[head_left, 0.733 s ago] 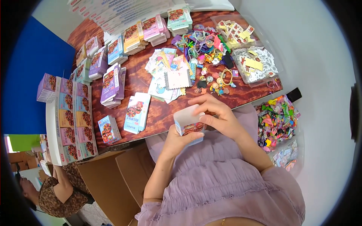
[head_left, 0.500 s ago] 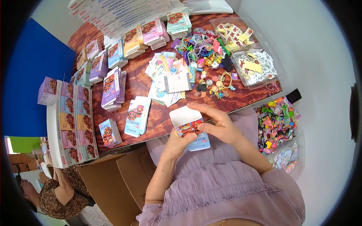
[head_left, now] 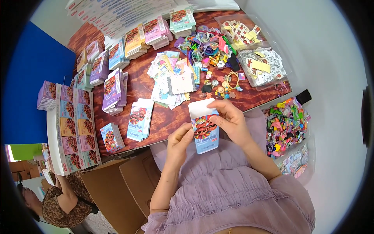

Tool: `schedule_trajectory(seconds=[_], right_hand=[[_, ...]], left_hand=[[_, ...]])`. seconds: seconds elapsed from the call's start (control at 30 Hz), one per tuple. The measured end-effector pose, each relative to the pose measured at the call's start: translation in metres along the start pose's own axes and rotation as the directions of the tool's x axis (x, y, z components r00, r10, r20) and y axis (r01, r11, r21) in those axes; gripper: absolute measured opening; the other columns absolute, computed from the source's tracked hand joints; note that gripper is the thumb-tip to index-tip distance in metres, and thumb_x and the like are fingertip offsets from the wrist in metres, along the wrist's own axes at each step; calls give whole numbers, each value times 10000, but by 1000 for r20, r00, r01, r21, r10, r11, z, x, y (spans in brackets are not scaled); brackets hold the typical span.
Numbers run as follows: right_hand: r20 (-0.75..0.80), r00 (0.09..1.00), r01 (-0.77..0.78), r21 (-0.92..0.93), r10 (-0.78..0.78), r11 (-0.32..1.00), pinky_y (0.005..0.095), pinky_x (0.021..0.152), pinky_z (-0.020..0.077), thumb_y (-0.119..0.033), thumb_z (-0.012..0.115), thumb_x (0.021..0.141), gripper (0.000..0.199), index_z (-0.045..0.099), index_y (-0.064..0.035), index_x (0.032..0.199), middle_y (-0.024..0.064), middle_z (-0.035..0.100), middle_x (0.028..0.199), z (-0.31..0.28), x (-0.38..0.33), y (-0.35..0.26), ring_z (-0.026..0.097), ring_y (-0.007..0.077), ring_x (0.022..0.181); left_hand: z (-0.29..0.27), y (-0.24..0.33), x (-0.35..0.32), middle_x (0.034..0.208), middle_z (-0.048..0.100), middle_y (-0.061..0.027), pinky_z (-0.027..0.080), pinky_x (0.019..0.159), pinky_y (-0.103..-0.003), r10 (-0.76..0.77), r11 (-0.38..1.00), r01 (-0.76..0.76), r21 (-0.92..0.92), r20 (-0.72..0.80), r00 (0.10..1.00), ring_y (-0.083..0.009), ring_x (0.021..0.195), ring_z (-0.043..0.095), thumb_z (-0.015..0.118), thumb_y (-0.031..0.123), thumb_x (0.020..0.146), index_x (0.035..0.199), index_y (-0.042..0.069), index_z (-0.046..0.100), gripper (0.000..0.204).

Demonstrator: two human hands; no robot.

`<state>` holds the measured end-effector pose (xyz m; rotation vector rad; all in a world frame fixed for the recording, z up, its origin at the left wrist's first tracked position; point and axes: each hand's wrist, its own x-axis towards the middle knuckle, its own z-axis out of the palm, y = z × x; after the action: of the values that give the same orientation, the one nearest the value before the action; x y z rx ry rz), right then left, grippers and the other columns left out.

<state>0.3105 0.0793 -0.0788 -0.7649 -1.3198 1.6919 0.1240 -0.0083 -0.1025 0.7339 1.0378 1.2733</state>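
A light blue cardboard box (head_left: 206,143) with a cartoon picture is held upright before my chest, its white top flap raised. My right hand (head_left: 233,123) is closed on its upper right side, thumb on the front and fingers by the flap. At the left edge, the thumb and forefinger of my left hand (head_left: 178,142) are pinched together against the box. Whether anything is inside the box cannot be seen. Just left on the table lie two flat light blue boxes (head_left: 139,121) and a small stack of picture cards (head_left: 112,137).
Stacks of coloured flat boxes (head_left: 115,91) line the table's left and back. Paper sheets (head_left: 181,85), hair ties and trinkets (head_left: 210,43) cover its middle. Clear bins (head_left: 286,70) stand right; another, with colourful pieces (head_left: 286,124), sits lower. A co-worker (head_left: 62,202) is at far left.
The box has tilted upright, showing more of its front. My left hand has slid from around its lower part to its left edge; my right hand stays at the top.
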Motion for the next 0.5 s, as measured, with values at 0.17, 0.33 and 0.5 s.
schedule_trajectory(seconds=[0.17,0.33,0.5], right_hand=[[-82,996,29,105,-20,994,219,763,495,-21,658,932,242,546,-32,1147,46,652,1068,8,1,-7,598,53,927],[32,999,4,-25,-4,1000,225,735,493,-17,649,934,179,545,-20,1080,13,610,973,-10,1,7,590,53,869],[19,999,46,-49,-45,998,253,807,492,-20,648,928,188,587,-6,1106,49,593,1062,-12,5,2,593,98,972]], left_hand=[[15,8,-1,1135,637,-76,520,902,-308,91,994,-94,-51,-65,994,-144,1044,618,629,20,946,1365,-33,509,439],[28,11,4,1094,618,-85,557,812,-288,353,875,-279,397,-127,927,-154,988,630,644,-90,884,1383,0,512,524],[26,20,8,1059,606,-94,549,733,-267,423,691,-343,636,28,906,-160,910,623,644,-117,850,1346,34,559,525]])
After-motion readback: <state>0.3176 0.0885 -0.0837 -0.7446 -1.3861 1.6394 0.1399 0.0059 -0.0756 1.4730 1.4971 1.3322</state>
